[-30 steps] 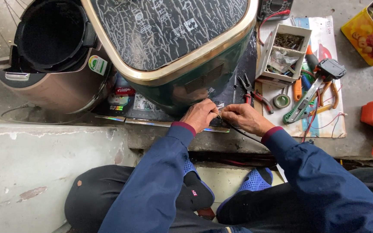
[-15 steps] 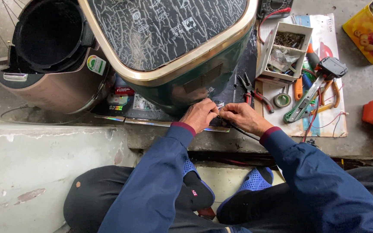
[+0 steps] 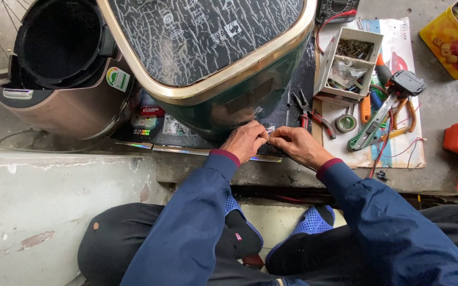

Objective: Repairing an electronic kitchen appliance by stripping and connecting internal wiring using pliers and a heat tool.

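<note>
Grey concrete floor (image 3: pixel 441 111) carries everything, ending in a ledge right in front of the seated person's knees. Near that front edge stands a dark green appliance with a gold rim and a black crackle-pattern lid (image 3: pixel 213 58), and both hands meet at the foot of its front wall. The left hand (image 3: pixel 246 141) is curled with its fingertips pinched narrow, and the right hand (image 3: pixel 298 146) is pinched the same way against it; between them sits something small and thin, possibly a dark wire, though it is too small to name for certain. To do this fine work well, it seems wise to keep both wrists braced on the ledge, hold the little piece close to the fingertips, and work in short, gentle pulls so nothing slips under the appliance. Just beside the right hand, toward the right edge of the floor, lie red-handled pliers (image 3: pixel 311 110) and a roll of tape (image 3: pixel 346 123) on a printed paper sheet (image 3: pixel 406 153), within easy reach. A white open box of small parts (image 3: pixel 352 63) sits behind them, and a brown round cooker (image 3: pixel 62 69) stands at the far left corner.
</note>
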